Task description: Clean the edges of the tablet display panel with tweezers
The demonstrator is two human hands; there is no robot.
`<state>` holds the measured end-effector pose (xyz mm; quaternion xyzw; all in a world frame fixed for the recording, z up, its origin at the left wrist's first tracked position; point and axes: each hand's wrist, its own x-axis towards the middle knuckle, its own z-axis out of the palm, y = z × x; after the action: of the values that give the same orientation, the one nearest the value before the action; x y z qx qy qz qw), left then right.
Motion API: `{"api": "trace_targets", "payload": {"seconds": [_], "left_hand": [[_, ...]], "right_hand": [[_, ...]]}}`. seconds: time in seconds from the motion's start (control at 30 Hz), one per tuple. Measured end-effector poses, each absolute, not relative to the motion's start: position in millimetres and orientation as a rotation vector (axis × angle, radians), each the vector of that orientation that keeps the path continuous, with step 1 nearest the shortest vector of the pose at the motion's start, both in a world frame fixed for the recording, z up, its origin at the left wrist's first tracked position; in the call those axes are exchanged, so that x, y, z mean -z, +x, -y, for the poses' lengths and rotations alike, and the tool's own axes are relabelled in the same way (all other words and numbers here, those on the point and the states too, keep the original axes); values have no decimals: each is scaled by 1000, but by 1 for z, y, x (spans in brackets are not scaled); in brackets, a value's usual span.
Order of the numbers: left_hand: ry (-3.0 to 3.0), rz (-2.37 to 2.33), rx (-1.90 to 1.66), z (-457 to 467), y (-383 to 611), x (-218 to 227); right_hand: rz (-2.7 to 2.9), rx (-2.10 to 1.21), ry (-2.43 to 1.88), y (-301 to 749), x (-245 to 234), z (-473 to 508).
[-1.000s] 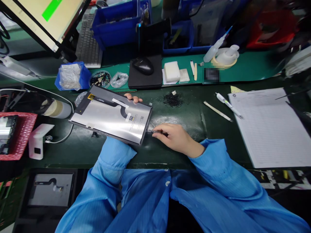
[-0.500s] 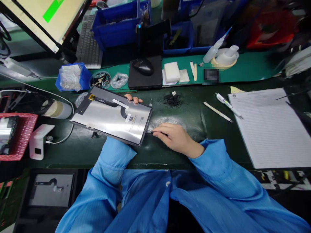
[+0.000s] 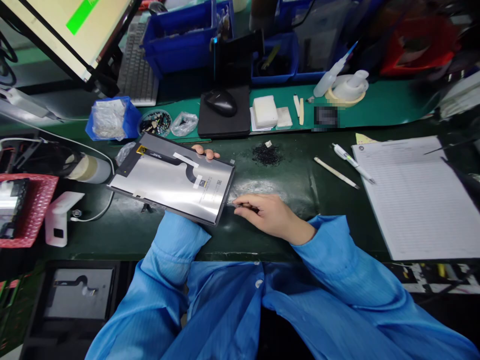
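Note:
A silver rectangular panel [image 3: 170, 177] with a black flex strip on its back is tilted above the dark green bench mat. My left hand [image 3: 205, 151] reaches under it and grips its far edge; only the fingertips show. My right hand [image 3: 268, 214] is closed in a pinch on thin metal tweezers [image 3: 233, 204], whose tips touch the panel's right edge.
A pile of small black bits [image 3: 267, 154] lies beyond my right hand. Two pens [image 3: 352, 161] and a paper sheet [image 3: 420, 195] are at the right. A mouse [image 3: 220, 101], blue bins [image 3: 108, 117], a white block [image 3: 264, 110] and a red tray [image 3: 22, 210] surround the work spot.
My right hand has shifted only slightly along the panel's right edge with the tweezers. The panel and my left hand have stayed in place.

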<state>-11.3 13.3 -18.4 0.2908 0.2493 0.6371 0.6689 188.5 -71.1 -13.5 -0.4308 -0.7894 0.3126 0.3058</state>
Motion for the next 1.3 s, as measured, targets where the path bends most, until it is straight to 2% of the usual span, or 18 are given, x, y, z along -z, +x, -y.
{"api": "trace_targets", "payload": {"seconds": [0.27,0.43,0.63,0.87,1.1,1.3], "left_hand": [[664,-617,-1451,-12,-9,16],[652,-607,-1436,-12,-9,14],[659,-654,-1436,-13,-10,14],[656,-626,-1423,-11,-10,13],[670,-588,-1494,-16,-10,21],[672,-574,-1464,-13,-13,21]], "right_hand": [[2159,-758,-1085,190,14,69],[2062,-847,-1193,188,14,72],[2144,-737,-1077,189,14,70],[2101,-849,-1163,188,13,73],[2171,-700,-1032,189,15,70],[2094,-789,-1138,186,13,73]]}}
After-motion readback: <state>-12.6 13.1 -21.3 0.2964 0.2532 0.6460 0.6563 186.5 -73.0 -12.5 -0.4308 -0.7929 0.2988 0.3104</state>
